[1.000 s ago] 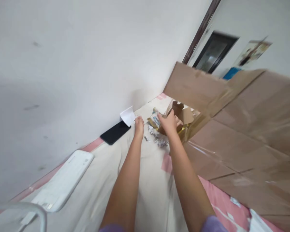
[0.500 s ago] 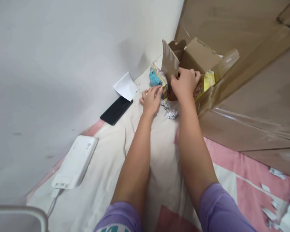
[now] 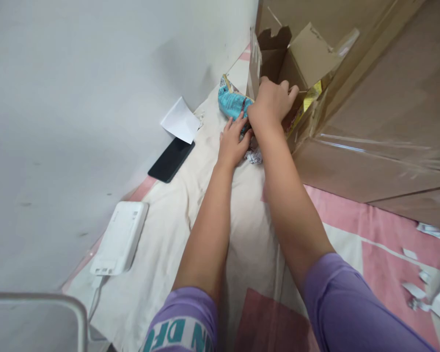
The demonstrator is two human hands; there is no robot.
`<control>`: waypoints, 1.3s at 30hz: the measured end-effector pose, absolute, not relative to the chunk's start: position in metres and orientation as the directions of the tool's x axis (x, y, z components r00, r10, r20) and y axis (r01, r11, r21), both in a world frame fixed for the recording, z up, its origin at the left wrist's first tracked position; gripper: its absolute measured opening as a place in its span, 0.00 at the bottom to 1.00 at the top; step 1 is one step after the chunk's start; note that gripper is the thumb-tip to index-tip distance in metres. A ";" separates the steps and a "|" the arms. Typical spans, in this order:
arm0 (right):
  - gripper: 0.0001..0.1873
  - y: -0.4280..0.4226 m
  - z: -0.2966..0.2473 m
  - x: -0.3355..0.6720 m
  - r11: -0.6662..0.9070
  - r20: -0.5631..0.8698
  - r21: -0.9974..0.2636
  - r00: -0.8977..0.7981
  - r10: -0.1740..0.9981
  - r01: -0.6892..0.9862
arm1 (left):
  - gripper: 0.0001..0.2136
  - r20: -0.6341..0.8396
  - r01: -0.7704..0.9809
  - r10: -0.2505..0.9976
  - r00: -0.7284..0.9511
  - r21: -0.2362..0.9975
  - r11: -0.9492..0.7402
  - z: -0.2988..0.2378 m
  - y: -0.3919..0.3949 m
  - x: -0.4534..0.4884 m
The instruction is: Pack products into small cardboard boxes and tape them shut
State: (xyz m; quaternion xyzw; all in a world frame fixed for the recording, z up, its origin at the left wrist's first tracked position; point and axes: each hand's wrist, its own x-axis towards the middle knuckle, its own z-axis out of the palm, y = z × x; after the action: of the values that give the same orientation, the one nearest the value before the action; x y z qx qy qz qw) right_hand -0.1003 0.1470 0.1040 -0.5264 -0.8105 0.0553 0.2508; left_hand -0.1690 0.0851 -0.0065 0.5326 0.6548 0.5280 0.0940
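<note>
An open brown cardboard box [image 3: 278,63] stands with its flaps raised against a much larger carton. My right hand [image 3: 273,102] is at its near side, fingers curled over the edge into the opening; the hand hides most of that front wall. Left of the box lies a blue crinkled packet [image 3: 232,102]. Against the packet's near side rests my left hand [image 3: 233,144], its fingers stretched and apart, not wrapped around it. Just beside that hand, crumpled white paper [image 3: 254,156] lies on the sheet. A yellow printed wrapper [image 3: 311,95] shows at the box's right side.
Along the wall lie a folded white paper [image 3: 181,120], a black phone [image 3: 171,160] partly under it, and a white power bank [image 3: 121,237] with a cable. The large taped carton [image 3: 381,122] borders the right. Paper scraps [image 3: 413,290] are scattered at lower right.
My left hand has shifted right, closer to my right hand. The blue packet now shows more of its blue side. My right hand has moved slightly along the box's near edge. The view has tilted.
</note>
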 end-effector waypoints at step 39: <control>0.10 0.152 0.104 -0.103 0.417 0.372 -0.345 -0.286 0.883 0.840 | 0.12 0.538 0.470 0.676 -0.503 0.827 -0.309 -0.032 0.102 -0.180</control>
State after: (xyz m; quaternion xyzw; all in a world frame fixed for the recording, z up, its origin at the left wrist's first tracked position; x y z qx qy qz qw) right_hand -0.1033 0.1523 0.1044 -0.5381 -0.8008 0.0412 0.2597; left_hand -0.1798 0.1024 -0.0323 0.4920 0.5823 0.6421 0.0805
